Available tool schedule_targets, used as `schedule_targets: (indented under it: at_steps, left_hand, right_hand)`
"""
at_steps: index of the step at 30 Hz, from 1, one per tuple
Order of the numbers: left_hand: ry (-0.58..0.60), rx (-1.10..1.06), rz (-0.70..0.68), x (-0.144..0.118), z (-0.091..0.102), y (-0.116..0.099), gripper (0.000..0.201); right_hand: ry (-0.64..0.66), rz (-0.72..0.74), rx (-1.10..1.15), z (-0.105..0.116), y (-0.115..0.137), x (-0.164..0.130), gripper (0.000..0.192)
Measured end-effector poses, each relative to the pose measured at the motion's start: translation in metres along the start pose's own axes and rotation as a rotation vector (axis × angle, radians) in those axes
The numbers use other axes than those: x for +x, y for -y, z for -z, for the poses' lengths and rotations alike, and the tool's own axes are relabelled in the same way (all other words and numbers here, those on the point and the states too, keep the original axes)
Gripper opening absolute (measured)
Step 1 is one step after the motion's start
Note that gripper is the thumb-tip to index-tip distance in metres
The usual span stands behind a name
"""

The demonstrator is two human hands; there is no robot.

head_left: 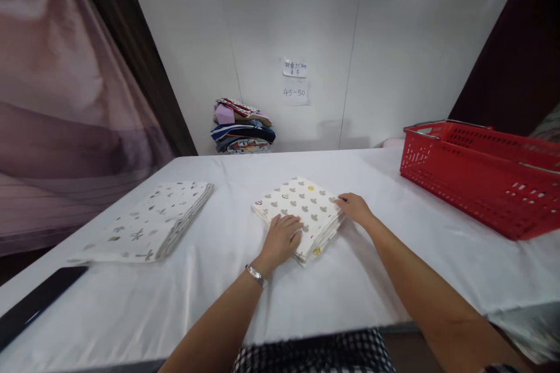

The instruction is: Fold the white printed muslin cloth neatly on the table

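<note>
A folded cream cloth (pixel 301 201) with grey mouse-head shapes and a few yellow and red marks lies turned cornerwise on the white table, its layers showing along the near right edge. My left hand (pixel 282 239) rests flat on its near left side, fingers spread, a silver bracelet on the wrist. At the right corner, my right hand (pixel 354 208) has its bent fingers closed on the cloth's edge; the thumb is partly hidden. Further left lies a second folded cloth (pixel 151 218), white with grey and green leaf prints, apart from both hands.
A red plastic basket (pixel 472 172) with metal handles stands at the right. A black flat device (pixel 37 303) lies at the left front edge. Behind the white-covered table (pixel 219 297), a pile of folded fabrics (pixel 243 131) sits against the wall, near paper notes (pixel 295 93).
</note>
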State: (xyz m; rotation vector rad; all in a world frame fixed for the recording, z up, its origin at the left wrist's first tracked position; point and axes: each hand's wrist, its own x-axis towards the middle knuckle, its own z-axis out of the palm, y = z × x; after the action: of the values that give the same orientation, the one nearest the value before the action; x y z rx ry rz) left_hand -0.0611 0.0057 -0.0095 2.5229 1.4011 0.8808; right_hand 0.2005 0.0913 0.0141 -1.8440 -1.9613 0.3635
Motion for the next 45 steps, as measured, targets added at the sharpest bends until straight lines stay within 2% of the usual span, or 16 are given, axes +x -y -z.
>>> schedule_targets:
  at_steps: [5, 8, 10, 12, 15, 19, 22, 26, 29, 32, 35, 37, 38, 40, 43, 45]
  left_hand:
    - [-0.09, -0.093, 0.083, 0.005, 0.005, 0.009, 0.02]
    - [-0.124, -0.072, 0.194, 0.027, 0.008, 0.01, 0.021]
    - [-0.085, -0.022, 0.21, 0.051, 0.006, 0.006, 0.023]
    - [-0.019, 0.013, 0.176, 0.077, -0.001, 0.0, 0.028]
    - [0.063, 0.102, 0.089, 0.113, -0.023, -0.008, 0.035]
    - [0.149, 0.229, 0.098, 0.134, -0.056, -0.01, 0.045]
    - [0.167, 0.292, 0.114, 0.133, -0.07, -0.008, 0.048]
    - [0.116, 0.346, 0.143, 0.126, -0.074, -0.007, 0.055]
    - [0.158, 0.361, 0.144, 0.125, -0.074, -0.008, 0.054]
    - [0.211, 0.332, 0.138, 0.125, -0.073, -0.013, 0.052]
    - [0.225, 0.287, 0.141, 0.122, -0.069, -0.02, 0.051]
    - [0.219, 0.251, 0.13, 0.117, -0.065, -0.027, 0.046]
    - [0.219, 0.234, 0.115, 0.113, -0.063, -0.031, 0.044]
    - [0.241, 0.203, 0.095, 0.103, -0.06, -0.04, 0.041]
    - [0.295, 0.173, 0.063, 0.081, -0.057, -0.056, 0.041]
    - [0.282, 0.169, -0.011, 0.062, -0.056, -0.068, 0.051]
  right_hand:
    - [-0.022, -0.046, 0.134, -0.009, -0.012, -0.004, 0.02]
    - [-0.03, -0.063, 0.257, -0.016, -0.02, -0.003, 0.018]
    - [-0.029, -0.064, 0.322, -0.019, -0.023, -0.003, 0.016]
    - [-0.041, -0.045, 0.343, -0.021, -0.023, -0.004, 0.014]
    - [-0.107, 0.047, 0.29, -0.022, -0.018, -0.009, 0.01]
    - [-0.158, 0.224, 0.14, -0.022, -0.008, -0.018, 0.014]
    - [-0.137, 0.217, 0.131, -0.02, -0.008, -0.018, 0.015]
    - [-0.042, -0.031, 0.262, -0.011, -0.016, -0.012, 0.022]
    - [0.042, -0.171, 0.254, -0.008, -0.021, -0.01, 0.029]
    - [-0.048, -0.073, 0.152, -0.012, -0.019, -0.013, 0.032]
    - [-0.215, 0.205, 0.092, -0.019, -0.014, -0.019, 0.047]
    - [-0.243, 0.373, 0.073, -0.023, -0.013, -0.022, 0.051]
    - [-0.219, 0.41, 0.066, -0.025, -0.013, -0.023, 0.049]
    - [-0.119, 0.385, 0.07, -0.027, -0.017, -0.022, 0.042]
    - [0.031, 0.264, 0.113, -0.029, -0.026, -0.018, 0.039]
    - [0.067, 0.235, 0.125, -0.029, -0.03, -0.016, 0.04]
